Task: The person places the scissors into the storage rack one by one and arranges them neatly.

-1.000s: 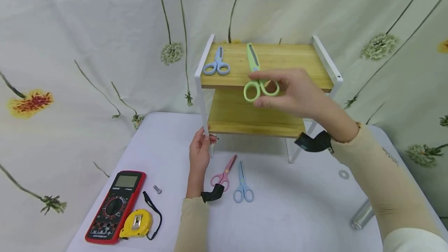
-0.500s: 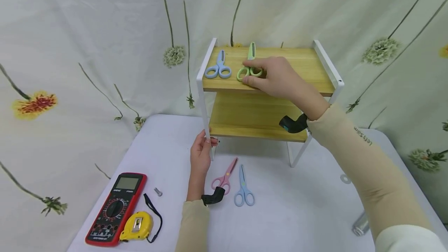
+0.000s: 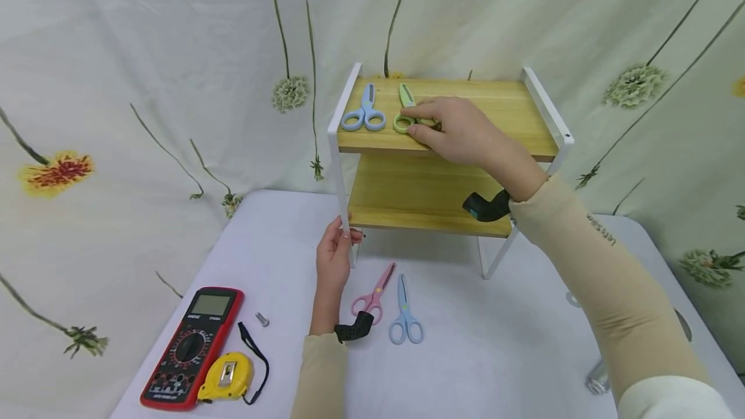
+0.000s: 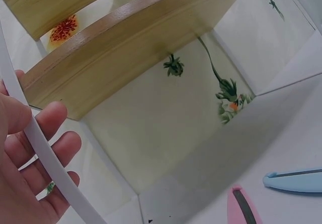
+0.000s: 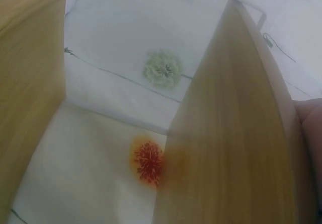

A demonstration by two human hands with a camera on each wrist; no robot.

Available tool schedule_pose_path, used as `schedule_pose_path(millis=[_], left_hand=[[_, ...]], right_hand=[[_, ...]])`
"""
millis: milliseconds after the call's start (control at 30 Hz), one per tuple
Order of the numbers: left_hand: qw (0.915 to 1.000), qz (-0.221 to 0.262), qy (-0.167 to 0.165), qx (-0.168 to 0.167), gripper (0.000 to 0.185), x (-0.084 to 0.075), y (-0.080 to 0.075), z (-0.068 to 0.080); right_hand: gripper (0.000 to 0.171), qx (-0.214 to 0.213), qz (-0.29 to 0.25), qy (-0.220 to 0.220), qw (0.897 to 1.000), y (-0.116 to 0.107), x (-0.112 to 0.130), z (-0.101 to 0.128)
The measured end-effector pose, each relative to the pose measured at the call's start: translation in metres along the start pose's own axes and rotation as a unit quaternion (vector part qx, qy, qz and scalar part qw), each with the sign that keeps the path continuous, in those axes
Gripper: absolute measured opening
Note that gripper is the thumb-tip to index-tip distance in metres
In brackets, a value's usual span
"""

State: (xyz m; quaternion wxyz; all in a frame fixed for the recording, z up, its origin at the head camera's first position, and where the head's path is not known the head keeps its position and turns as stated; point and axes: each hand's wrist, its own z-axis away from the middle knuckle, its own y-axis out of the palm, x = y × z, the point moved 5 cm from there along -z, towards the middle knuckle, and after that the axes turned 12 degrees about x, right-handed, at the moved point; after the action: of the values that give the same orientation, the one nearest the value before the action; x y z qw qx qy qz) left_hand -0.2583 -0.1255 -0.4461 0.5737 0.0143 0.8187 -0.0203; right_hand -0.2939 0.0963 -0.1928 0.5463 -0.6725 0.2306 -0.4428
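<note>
Green scissors [image 3: 404, 123] lie on the top board of a two-tier wooden shelf [image 3: 483, 99], blades toward the back. My right hand [image 3: 460, 128] pinches their handles from the right, covering part of one loop. In the right wrist view only a sliver of that hand [image 5: 312, 128] shows, and the scissors are out of sight. Blue scissors [image 3: 366, 108] rest to the left on the same board. My left hand [image 3: 334, 257] grips the shelf's white front-left leg [image 4: 45, 148], with thumb and fingers on either side of it.
Pink scissors [image 3: 373, 296] and light-blue scissors [image 3: 404, 315] lie on the white table before the shelf. At left are a red-edged multimeter [image 3: 192, 348], a yellow tape measure [image 3: 227, 375] and a bolt [image 3: 262, 319]. A metal cylinder [image 3: 597, 378] sits at right, partly behind the sleeve.
My right hand has lowered the green scissors from the air onto the top board, and their blades have swung left. The left hand keeps its hold on the leg.
</note>
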Motion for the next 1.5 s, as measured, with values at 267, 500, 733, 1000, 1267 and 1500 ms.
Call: schedule_pose_path(millis=[267, 500, 733, 1000, 1267, 1500], left_hand=[[1.0000, -0.001, -0.005, -0.003, 0.038, 0.0005, -0.0008, -0.0014], [0.9999, -0.002, -0.010, -0.005, 0.037, 0.0013, -0.0003, -0.0001], [0.9999, -0.001, -0.011, 0.000, 0.038, 0.0002, 0.0003, 0.0010], [0.9999, 0.006, -0.011, 0.002, 0.038, 0.0005, -0.0007, 0.0022], [1.0000, 0.004, -0.005, 0.004, 0.038, -0.0013, -0.0006, 0.0025], [0.9999, 0.003, -0.009, 0.004, 0.038, -0.0018, -0.0005, 0.0013]], right_hand=[[0.041, -0.034, -0.003, -0.013, 0.999, -0.0019, 0.0021, 0.0029], [0.037, -0.052, -0.005, -0.012, 0.999, -0.0009, 0.0006, 0.0048], [0.037, -0.049, -0.002, -0.011, 0.999, 0.0002, 0.0008, 0.0053], [0.039, -0.031, 0.012, -0.025, 0.999, 0.0024, 0.0011, 0.0031], [0.040, -0.020, 0.014, -0.022, 0.999, 0.0019, 0.0017, 0.0009], [0.042, -0.024, 0.018, -0.021, 0.999, 0.0003, 0.0020, 0.0009]])
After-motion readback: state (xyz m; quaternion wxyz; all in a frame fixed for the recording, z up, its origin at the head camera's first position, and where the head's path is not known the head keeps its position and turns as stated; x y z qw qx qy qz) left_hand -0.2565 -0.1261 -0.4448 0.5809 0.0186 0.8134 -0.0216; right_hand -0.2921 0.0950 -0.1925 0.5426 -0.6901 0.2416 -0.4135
